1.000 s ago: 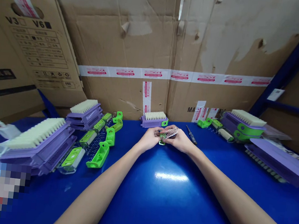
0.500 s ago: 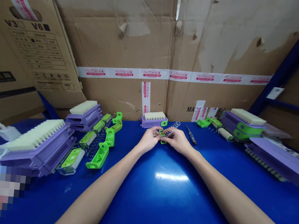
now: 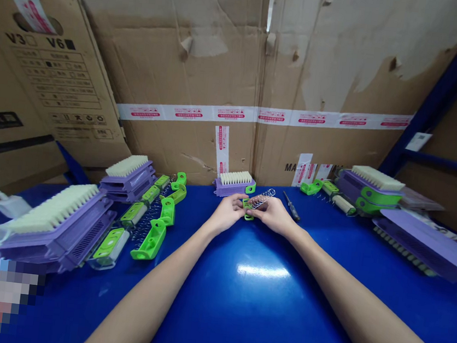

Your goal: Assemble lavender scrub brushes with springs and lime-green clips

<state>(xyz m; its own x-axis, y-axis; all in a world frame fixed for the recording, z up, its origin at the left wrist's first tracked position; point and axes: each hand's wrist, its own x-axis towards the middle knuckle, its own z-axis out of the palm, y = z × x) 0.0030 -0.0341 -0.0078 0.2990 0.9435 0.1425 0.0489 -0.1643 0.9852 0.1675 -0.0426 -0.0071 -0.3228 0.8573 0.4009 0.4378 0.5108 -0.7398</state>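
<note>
Near the back middle of the blue table, my left hand (image 3: 229, 210) is closed on a small green plastic bracket (image 3: 247, 215). My right hand (image 3: 275, 214) pinches a metal coil spring (image 3: 265, 196) at the bracket's right side; the coil's free end points up and to the right. Fingers hide most of the bracket and the spring's near end, so I cannot tell whether the spring is seated in it. Just behind my hands stands a purple brush head (image 3: 234, 183) with white bristles and a green end piece. A screwdriver (image 3: 291, 205) lies right of my right hand.
At left are purple brush parts (image 3: 52, 228), clear-and-green cases (image 3: 109, 247), loose springs (image 3: 146, 220) and green brackets (image 3: 150, 239). More purple brushes (image 3: 375, 191) and a green bracket (image 3: 311, 187) lie at right. A cardboard wall (image 3: 190, 68) backs the blue table (image 3: 254, 312).
The spring has tilted lower, its free end dropping slightly toward the right hand. Both hands keep nearly the same place and grip.
</note>
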